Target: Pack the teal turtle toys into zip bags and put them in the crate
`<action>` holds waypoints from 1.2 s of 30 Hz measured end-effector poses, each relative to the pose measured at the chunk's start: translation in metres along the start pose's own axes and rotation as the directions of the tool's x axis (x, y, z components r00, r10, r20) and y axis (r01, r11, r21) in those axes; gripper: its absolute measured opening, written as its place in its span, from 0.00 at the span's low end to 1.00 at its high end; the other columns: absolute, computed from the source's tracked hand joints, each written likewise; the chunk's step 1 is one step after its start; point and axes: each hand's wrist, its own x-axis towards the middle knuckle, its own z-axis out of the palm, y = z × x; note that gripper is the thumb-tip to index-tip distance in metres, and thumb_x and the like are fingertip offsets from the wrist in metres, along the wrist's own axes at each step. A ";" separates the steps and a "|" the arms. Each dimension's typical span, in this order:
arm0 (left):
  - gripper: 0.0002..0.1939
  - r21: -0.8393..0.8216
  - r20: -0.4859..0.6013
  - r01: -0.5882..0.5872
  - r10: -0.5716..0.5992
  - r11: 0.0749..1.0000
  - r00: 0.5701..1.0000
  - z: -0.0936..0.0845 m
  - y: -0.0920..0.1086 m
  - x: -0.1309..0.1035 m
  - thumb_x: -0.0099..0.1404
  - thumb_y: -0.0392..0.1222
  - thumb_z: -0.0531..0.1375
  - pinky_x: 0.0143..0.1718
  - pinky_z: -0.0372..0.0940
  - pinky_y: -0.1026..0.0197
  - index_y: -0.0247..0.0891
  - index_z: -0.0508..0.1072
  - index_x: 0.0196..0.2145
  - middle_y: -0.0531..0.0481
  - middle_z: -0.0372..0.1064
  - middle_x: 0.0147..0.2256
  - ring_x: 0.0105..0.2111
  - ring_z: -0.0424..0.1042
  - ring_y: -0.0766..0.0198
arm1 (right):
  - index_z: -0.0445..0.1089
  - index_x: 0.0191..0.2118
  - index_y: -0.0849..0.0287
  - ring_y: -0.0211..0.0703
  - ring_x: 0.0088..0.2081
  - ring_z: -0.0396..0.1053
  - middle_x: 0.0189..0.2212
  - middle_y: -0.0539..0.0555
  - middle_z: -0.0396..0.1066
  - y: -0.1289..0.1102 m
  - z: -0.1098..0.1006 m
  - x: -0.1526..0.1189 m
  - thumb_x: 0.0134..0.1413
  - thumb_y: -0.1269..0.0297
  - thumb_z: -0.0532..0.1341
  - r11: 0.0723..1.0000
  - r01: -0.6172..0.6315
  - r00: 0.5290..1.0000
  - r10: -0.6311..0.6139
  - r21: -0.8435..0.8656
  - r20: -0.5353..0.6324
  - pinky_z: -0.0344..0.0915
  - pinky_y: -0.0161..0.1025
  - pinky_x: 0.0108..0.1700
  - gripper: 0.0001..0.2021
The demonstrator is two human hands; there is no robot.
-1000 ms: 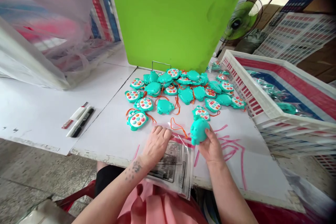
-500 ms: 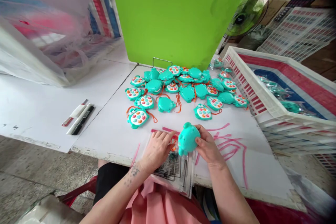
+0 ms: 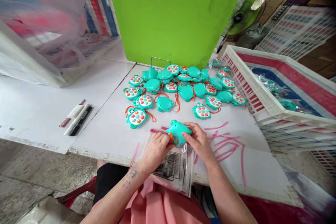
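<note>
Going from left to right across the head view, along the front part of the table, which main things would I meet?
Black pen, loose toy, left hand, held toy, right hand, white basket.

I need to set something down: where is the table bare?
Left of the pens, before the box; between the pens and the nearest toy; and, over pink marks, between the right hand and the basket. Crowded: the toy heap below the green board, and the bag by the left hand.
</note>
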 end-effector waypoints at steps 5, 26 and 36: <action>0.09 -0.033 -0.022 -0.022 0.021 0.999 1.000 -0.005 0.001 0.000 0.69 0.45 0.56 0.36 0.62 0.57 0.37 0.69 0.34 0.50 0.70 0.31 0.33 0.65 0.60 | 0.67 0.53 0.55 0.48 0.50 0.68 0.49 0.55 0.70 -0.003 0.001 -0.001 0.61 0.56 0.60 0.992 0.061 0.996 -0.053 -0.109 0.075 0.65 0.42 0.52 0.17; 0.06 -0.213 0.004 0.103 -0.104 0.972 0.995 -0.009 0.002 0.001 0.71 0.42 0.53 0.47 0.65 0.54 0.39 0.68 0.38 0.47 0.70 0.44 0.44 0.68 0.60 | 0.74 0.48 0.53 0.48 0.45 0.66 0.39 0.57 0.70 -0.005 0.006 0.001 0.66 0.57 0.55 0.889 0.253 0.967 -0.232 -0.382 0.101 0.64 0.46 0.48 0.13; 0.06 -0.237 -0.032 0.034 -0.043 0.971 0.999 -0.013 0.003 0.000 0.71 0.41 0.54 0.44 0.64 0.55 0.40 0.69 0.37 0.49 0.71 0.38 0.40 0.68 0.61 | 0.74 0.49 0.53 0.47 0.38 0.68 0.33 0.54 0.73 -0.001 0.007 0.000 0.65 0.60 0.55 0.854 0.235 0.972 -0.207 -0.464 0.110 0.64 0.46 0.43 0.13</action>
